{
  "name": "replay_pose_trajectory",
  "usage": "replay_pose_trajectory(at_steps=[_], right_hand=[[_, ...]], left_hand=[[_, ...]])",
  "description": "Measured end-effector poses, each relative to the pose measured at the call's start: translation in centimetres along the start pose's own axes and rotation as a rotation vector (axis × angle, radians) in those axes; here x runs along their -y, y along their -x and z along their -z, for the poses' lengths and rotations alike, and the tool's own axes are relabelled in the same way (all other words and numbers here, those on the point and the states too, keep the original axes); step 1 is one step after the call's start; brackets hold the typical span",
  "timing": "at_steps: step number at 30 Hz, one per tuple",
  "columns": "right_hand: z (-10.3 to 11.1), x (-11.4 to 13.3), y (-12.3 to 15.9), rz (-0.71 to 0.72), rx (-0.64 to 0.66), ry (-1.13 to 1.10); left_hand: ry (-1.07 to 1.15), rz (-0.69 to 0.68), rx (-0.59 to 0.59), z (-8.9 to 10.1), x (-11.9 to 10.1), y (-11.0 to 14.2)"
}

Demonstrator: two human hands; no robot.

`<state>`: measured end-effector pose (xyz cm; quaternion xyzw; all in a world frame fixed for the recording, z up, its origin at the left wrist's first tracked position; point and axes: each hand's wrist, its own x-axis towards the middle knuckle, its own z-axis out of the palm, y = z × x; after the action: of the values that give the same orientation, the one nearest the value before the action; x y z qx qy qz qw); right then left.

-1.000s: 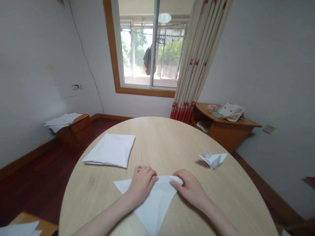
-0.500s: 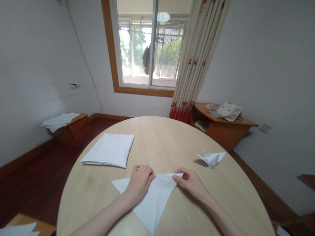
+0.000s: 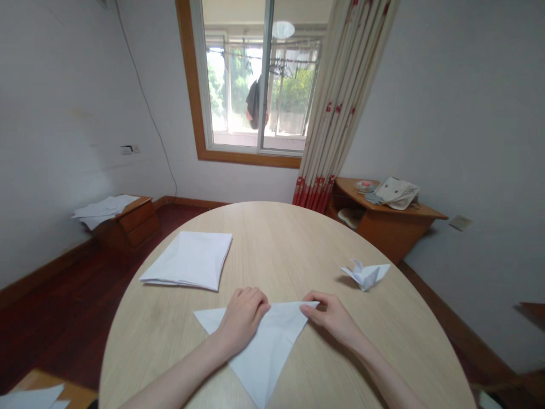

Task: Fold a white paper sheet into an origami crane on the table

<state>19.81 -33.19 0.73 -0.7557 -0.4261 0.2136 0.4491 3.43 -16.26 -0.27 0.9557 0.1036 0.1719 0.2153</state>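
A white paper triangle [image 3: 266,346] lies on the round pale wood table [image 3: 293,244], one point toward me. My left hand [image 3: 243,319] presses down on its upper left part with the fingers curled. My right hand [image 3: 330,318] pinches the triangle's right corner between thumb and fingers. A folded paper bird [image 3: 365,275] sits to the right of my right hand, apart from it. Beyond my left hand lies a neat folded stack of white paper [image 3: 186,260].
A wooden corner shelf [image 3: 387,218] on the right holds a cloth bag [image 3: 397,193] and a small dish. Loose white sheets [image 3: 104,207] lie on a low wooden cabinet [image 3: 131,224] at the left. Dark wood floor surrounds the table, with more paper [image 3: 32,397] at lower left.
My right hand has shifted from lying over the paper's right part to pinching its corner. The triangle's top edge now lies straighter and flatter. My left hand has barely moved.
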Motion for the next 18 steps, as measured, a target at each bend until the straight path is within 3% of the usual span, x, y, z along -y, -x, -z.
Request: replay_pose_trajectory(at_steps=[5, 9, 18], right_hand=[[-0.3, 0.0, 0.1, 0.057, -0.064, 0.304], [-0.9, 0.7, 0.5, 0.156, -0.029, 0.499], [-2.6, 1.8, 1.3, 0.371, 0.078, 0.659]], left_hand=[[0.032, 0.002, 0.023, -0.1, 0.0, 0.1], [0.033, 0.002, 0.045, -0.3, -0.4, 0.2], [0.043, -0.03, 0.082, -1.1, -1.1, 0.8]])
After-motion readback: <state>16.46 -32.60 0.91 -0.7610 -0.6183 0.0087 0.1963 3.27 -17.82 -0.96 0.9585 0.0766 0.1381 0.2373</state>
